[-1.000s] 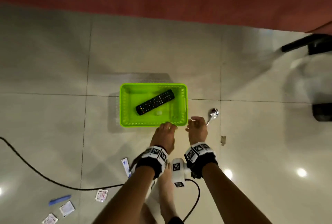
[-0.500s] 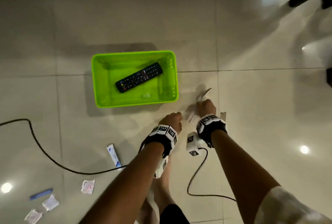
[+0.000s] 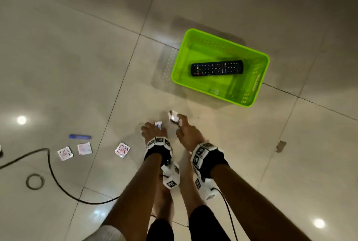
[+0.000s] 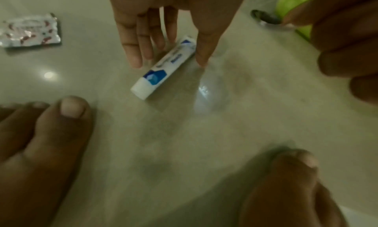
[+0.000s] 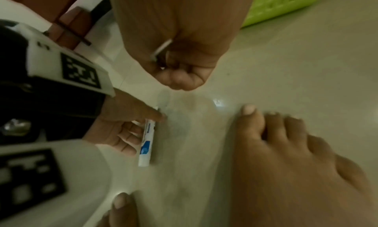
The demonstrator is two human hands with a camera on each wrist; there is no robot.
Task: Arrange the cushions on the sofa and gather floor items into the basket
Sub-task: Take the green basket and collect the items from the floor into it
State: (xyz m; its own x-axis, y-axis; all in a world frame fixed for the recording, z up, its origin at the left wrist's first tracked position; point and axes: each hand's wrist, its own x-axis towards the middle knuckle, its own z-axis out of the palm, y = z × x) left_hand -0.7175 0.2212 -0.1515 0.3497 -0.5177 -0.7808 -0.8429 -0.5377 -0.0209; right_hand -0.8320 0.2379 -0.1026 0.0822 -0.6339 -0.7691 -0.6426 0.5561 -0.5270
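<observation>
A lime green basket [image 3: 179,56] stands on the tiled floor at the upper right, with a black remote [image 3: 217,68] lying inside. My right hand [image 3: 181,123] grips a metal spoon [image 3: 173,117] by its handle [image 5: 163,47], bowl pointing forward. Just left of it, my left hand [image 3: 154,127] reaches down over a small white and blue tube [image 4: 161,68] lying on the floor. Its straight fingers [image 4: 132,41] and thumb straddle the tube's flat end and touch it. The sofa and cushions are out of view.
Three red and white sachets [image 3: 122,149] [image 3: 84,148] [image 3: 65,153] and a blue stick [image 3: 79,136] lie on the floor at left. A black cable [image 3: 52,173] and a ring [image 3: 35,181] lie further left. A small grey piece [image 3: 280,146] is at right. My bare feet [image 3: 164,198] stand below the hands.
My right hand has picked the spoon up from the floor beside the basket. Both hands moved left and away from the basket to the tube, and my left hand lowered onto it.
</observation>
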